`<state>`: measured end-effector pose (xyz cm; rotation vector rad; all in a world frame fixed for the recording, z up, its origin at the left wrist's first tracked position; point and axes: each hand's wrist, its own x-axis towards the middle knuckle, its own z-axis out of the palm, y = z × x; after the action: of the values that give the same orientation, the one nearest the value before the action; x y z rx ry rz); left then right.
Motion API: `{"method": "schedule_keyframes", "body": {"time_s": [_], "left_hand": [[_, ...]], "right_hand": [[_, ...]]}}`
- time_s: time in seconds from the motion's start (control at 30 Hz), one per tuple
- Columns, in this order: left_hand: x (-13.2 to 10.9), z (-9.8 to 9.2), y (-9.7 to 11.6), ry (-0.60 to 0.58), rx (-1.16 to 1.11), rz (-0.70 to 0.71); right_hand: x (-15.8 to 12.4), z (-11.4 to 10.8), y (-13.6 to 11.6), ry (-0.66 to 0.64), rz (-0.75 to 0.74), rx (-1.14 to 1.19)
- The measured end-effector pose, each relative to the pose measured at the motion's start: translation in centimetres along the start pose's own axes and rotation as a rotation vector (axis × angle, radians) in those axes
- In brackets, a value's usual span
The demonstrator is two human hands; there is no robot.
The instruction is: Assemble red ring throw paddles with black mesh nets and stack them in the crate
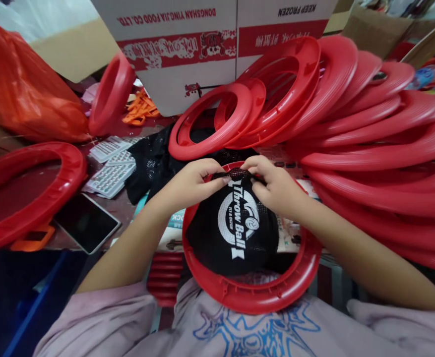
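Observation:
A black mesh fabric disc point(202, 243) printed "Throw Ball" in white lies over a red plastic ring point(254, 300), which leans from the table edge toward my body. My left hand point(198, 183) pinches the far edge of the mesh between thumb and fingers. Close beside it, my right hand point(271, 186) grips the same edge, with a bunched bit of mesh between the two hands. The mesh covers only part of the ring's opening; its right side sits apart from the rim.
Many red rings point(373, 158) are heaped at the right, with smaller rings point(212, 144) ahead. More black mesh point(146, 163), card sheets point(115, 173), a phone point(87, 223) and another ring point(64, 183) lie leftward. A white carton point(180, 74) stands behind; an orange bag point(27, 84) is back left.

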<state>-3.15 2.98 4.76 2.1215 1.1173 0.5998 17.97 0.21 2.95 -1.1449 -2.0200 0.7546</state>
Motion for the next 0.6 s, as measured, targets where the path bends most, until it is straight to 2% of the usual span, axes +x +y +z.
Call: {"method": "schedule_keyframes", "body": {"time_s": [0.13,0.23,0.37,0.6], "left_hand": [[0.5,0.1,-1.8,0.037,0.012,-0.013],[0.4,0.8,-2.7,0.071,-0.051,-0.031],[0.4,1.6,-3.4,0.163,-0.075,-0.025],[0.6,2.0,-3.7,0.173,-0.112,-0.132]], "right_hand": [[1.7,0.0,1.0,-0.176,-0.148,-0.244],[2.1,0.1,1.3,-0.269,-0.182,-0.32],[1.7,0.6,1.4,-0.299,-0.172,-0.43],[1.5,1.0,1.6,-0.347,-0.094,-0.524]]}}
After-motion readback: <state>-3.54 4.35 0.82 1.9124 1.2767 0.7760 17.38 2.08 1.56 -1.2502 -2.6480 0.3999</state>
